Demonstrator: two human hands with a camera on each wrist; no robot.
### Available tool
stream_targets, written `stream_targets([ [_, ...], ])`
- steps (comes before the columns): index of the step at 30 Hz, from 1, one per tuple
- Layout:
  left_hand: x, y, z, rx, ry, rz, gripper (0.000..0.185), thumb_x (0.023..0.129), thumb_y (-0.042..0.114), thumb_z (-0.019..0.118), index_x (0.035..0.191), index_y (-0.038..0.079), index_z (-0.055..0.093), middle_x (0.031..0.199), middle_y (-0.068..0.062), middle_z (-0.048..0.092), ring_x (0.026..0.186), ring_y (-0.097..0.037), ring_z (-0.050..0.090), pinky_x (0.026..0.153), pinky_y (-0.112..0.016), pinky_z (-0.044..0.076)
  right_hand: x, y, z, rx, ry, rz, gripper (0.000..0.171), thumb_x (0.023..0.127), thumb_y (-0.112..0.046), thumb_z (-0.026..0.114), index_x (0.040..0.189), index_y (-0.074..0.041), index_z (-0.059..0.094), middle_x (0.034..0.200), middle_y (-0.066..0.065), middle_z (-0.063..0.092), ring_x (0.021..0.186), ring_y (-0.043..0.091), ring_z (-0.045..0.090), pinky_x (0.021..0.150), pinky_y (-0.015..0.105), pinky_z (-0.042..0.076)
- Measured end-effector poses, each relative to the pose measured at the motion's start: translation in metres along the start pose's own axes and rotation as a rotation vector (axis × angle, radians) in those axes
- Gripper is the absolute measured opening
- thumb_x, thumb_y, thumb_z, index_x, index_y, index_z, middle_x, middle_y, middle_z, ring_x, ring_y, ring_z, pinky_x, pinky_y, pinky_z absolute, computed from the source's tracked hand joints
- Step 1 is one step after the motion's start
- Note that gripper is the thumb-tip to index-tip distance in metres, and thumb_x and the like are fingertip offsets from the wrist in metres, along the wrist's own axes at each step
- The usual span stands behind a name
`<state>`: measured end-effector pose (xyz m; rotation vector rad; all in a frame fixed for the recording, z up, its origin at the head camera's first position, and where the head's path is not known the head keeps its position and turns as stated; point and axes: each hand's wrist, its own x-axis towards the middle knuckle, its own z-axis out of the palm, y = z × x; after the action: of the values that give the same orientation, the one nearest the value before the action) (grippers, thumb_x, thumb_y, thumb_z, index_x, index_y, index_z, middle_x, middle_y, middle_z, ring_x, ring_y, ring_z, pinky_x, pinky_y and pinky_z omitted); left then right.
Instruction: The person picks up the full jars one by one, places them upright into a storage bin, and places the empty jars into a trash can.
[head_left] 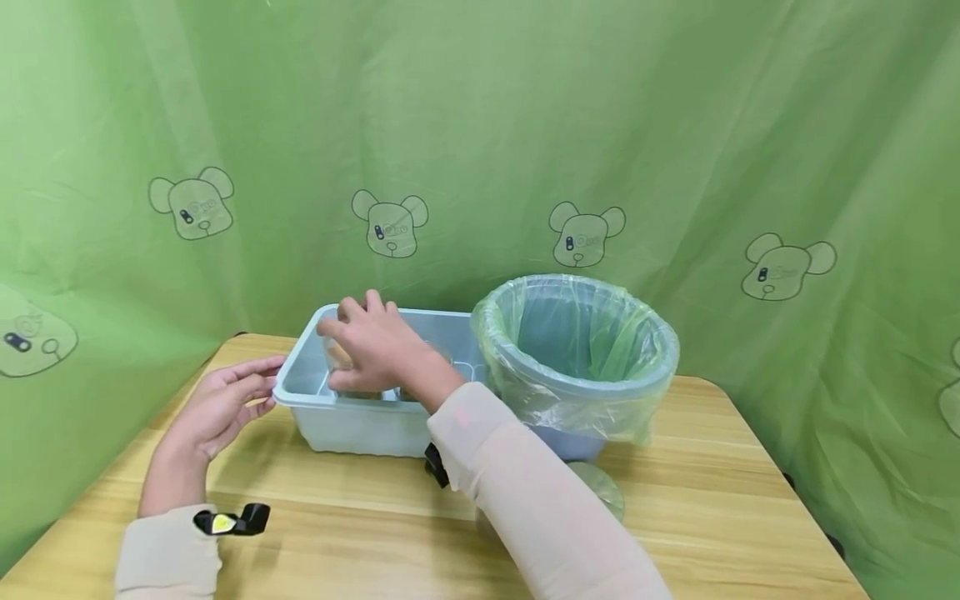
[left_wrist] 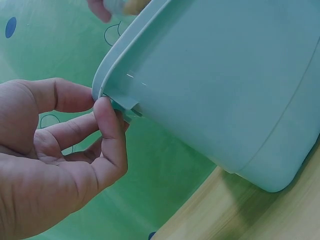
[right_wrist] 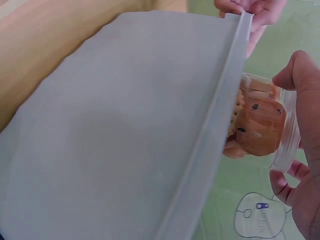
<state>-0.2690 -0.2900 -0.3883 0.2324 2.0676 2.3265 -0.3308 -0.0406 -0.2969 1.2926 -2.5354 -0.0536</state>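
A light blue plastic basin (head_left: 360,429) stands on the table. My left hand (head_left: 228,404) is at its left end and pinches the rim (left_wrist: 100,82) between thumb and fingers. Over the left part of the basin, my right hand (head_left: 382,346) holds a clear plastic jar (right_wrist: 287,132) by its thick end, thumb on one side and fingers on the other. The jar lies tilted on its side, with brown pieces (right_wrist: 262,127) bearing dark dots and a paler dotted piece inside. Its far end is hidden behind the basin's rim in the right wrist view.
A round bin (head_left: 517,387) lined with a thin green plastic bag (head_left: 611,342) stands beside the basin's right part, partly covering it. A clear round disc (head_left: 600,487) lies on the wooden table (head_left: 337,533), partly behind the right sleeve. Green cloth (head_left: 480,125) hangs around the table.
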Motion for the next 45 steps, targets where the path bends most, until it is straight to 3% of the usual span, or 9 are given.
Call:
stream_targets([
  [12,0.000,0.000,0.000,-0.014,0.003,0.010,0.028,0.105,0.006,0.055,0.128,0.012,0.070,0.113,0.002,0.070,0.093,-0.010,0.065,0.081,-0.027,0.055,0.000,0.003,0.015,0.042,-0.086,0.052,0.067,0.090,-0.051,0.068,0.150,-0.025,0.053,0.136,0.005,0.054,0.111,0.025,0.043,0.087,0.035,0.041],
  [20,0.002,0.000,0.001,0.012,0.018,0.004,0.033,0.105,0.007,0.055,0.137,0.002,0.062,0.115,0.001,0.069,0.093,-0.010,0.064,0.083,-0.028,0.055,0.002,0.007,0.025,0.073,-0.057,0.110,0.064,0.089,-0.046,0.065,0.149,-0.027,0.051,0.139,0.003,0.051,0.109,0.025,0.041,0.087,0.037,0.037],
  [28,-0.001,0.001,0.001,-0.001,0.016,0.004,0.029,0.105,0.006,0.055,0.130,0.009,0.068,0.113,0.002,0.070,0.092,-0.009,0.064,0.082,-0.027,0.055,0.003,0.003,0.038,0.083,-0.011,0.159,0.063,0.089,-0.046,0.057,0.148,-0.026,0.049,0.143,0.007,0.048,0.112,0.030,0.039,0.095,0.042,0.037],
  [45,-0.001,0.001,0.002,0.010,0.024,-0.008,0.033,0.105,0.005,0.054,0.136,0.003,0.062,0.115,0.003,0.069,0.094,-0.010,0.063,0.083,-0.027,0.055,-0.002,0.003,0.033,0.075,-0.057,0.157,0.066,0.094,-0.042,0.054,0.156,-0.029,0.039,0.158,0.009,0.039,0.131,0.035,0.039,0.106,0.049,0.036],
])
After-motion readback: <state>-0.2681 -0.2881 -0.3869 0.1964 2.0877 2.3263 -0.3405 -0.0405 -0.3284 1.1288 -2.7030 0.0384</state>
